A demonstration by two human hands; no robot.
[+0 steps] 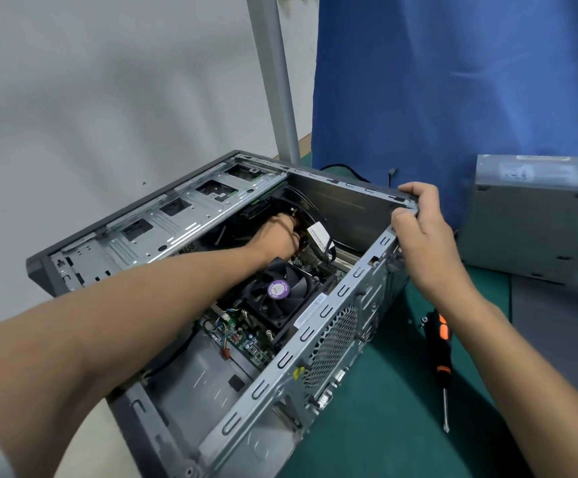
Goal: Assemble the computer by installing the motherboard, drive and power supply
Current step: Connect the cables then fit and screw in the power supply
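An open grey computer case (329,315) lies on its side on a green mat. Inside it sits the motherboard (242,336) with a black CPU fan (280,291) that bears a purple label. My left hand (277,236) reaches deep into the case past the fan, its fingers curled among black cables (325,243) near the drive bay (191,219); what it grips is hidden. My right hand (422,229) grips the case's far top corner. A grey box-shaped unit (536,215) stands outside the case at the right.
A screwdriver (439,350) with a black and orange handle lies on the green mat (401,401) right of the case. A small screw (425,319) lies beside it. A blue curtain (453,81) and a grey pole (277,77) stand behind.
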